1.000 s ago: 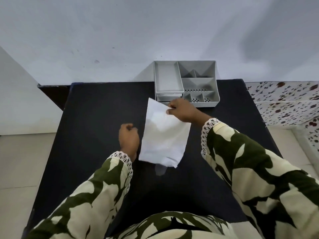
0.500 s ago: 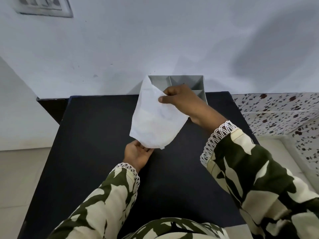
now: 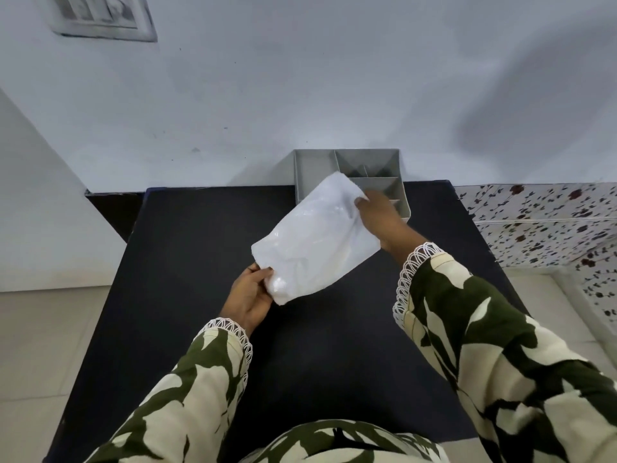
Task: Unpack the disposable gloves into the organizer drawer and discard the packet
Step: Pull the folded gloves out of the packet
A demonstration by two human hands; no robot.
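You hold the white packet [image 3: 314, 242] by both ends before the organizer [image 3: 347, 168], left hand [image 3: 248, 297] and right hand [image 3: 379, 217] fingers pinched shut, likely ready to open it

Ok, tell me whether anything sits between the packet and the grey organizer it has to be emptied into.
Nothing visible does. The packet is held above the black table by the left hand and the right hand, its far end already overlapping the organizer, whose visible compartments look empty.
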